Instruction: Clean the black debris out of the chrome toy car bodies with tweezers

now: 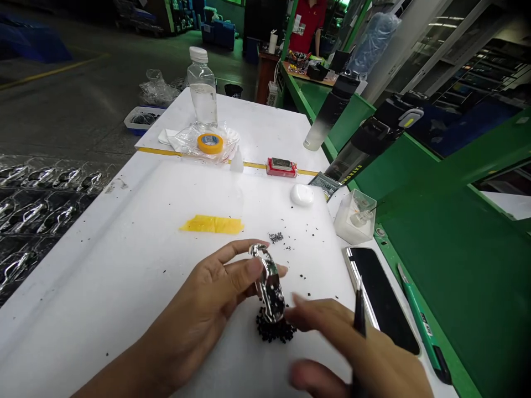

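**Hands at the bench, seen from my head camera.** My left hand (203, 309) is curled around a chrome-plated part (269, 283), with the thumb and fingers closed on it and holding it upright. The part is a long, shiny loop flecked with black. Its lower end sits at a pile of black granules (274, 327), and I cannot tell whether the two touch. My right hand (332, 345) is just beside the part, half open with the fingers spread, and it is blurred. A dark pointed tool (359, 315) stands up from this hand, but the blur hides how firmly I have it.

Both hands are over a white work table (124, 265). Ahead of them lie silver flecks (276, 237), a strip of yellow tape (211, 224) and scattered black specks. Farther on are a white rounded case (302, 194), a red electronic device (281, 167), a roll of yellow tape (209, 143) and a plastic water bottle (202, 88). To the right are a clear plastic box (355, 216), a smartphone (381, 298) and a green utility knife (423, 326). To the left, trays of chrome parts (37, 193) lie beyond the table edge. In the background, a co-worker in a red shirt (307, 25) stands at a green bench.
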Demonstrator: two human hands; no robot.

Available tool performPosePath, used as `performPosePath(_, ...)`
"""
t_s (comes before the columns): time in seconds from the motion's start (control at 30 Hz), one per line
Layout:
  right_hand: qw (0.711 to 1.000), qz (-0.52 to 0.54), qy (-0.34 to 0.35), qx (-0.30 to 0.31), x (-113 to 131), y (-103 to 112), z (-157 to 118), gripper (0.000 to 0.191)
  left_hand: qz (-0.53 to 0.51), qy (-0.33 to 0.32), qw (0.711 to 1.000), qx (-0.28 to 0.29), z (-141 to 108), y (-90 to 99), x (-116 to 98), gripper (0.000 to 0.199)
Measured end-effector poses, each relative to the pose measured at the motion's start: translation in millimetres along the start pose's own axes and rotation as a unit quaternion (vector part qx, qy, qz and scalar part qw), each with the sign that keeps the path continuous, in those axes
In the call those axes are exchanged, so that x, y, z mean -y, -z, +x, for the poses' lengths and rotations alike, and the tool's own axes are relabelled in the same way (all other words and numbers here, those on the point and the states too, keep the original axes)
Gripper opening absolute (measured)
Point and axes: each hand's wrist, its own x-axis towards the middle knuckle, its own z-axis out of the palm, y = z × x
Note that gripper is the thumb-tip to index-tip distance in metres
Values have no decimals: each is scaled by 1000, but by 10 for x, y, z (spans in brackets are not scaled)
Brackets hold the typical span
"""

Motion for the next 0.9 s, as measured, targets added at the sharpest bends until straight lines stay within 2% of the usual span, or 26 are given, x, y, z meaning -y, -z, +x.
performPosePath(0.1,978,139,-154,20,-175,138,-123,69,-24,-28,999,-32,34,7,15,34)
performPosePath(0.17,957,181,-222,49,-258,194,-176,82,-28,-32,998,-53,41,-1,14,28)
performPosePath(0.2,952,181,-239,68,-276,201,-185,77,-29,-30,997,-64,40,-7,11,25)
performPosePath(0.3,932,172,-308,84,-243,143,-141,37,-21,-25,996,-87,28,-28,4,30)
performPosePath(0.4,892,234,-378,84,-161,15,-60,27,5,-38,993,-109,27,-27,15,41)
performPosePath(0.47,885,247,-390,64,-130,-66,-41,30,35,-65,990,-121,36,-1,36,39)
performPosePath(0.57,895,210,-393,24,-136,-142,-81,34,102,-111,981,-125,49,60,71,25)
performPosePath(0.7,899,189,-394,36,-140,-168,-124,33,182,-133,967,-121,40,99,68,20)
performPosePath(0.77,892,190,-408,41,-99,-163,-104,33,225,-146,957,-110,29,89,49,19)
performPosePath(0.83,876,194,-440,24,-47,-146,-74,34,297,-182,933,-93,16,70,39,15)
performPosePath(0.9,850,220,-478,-6,-22,-114,-56,36,387,-238,888,-76,1,56,54,10)
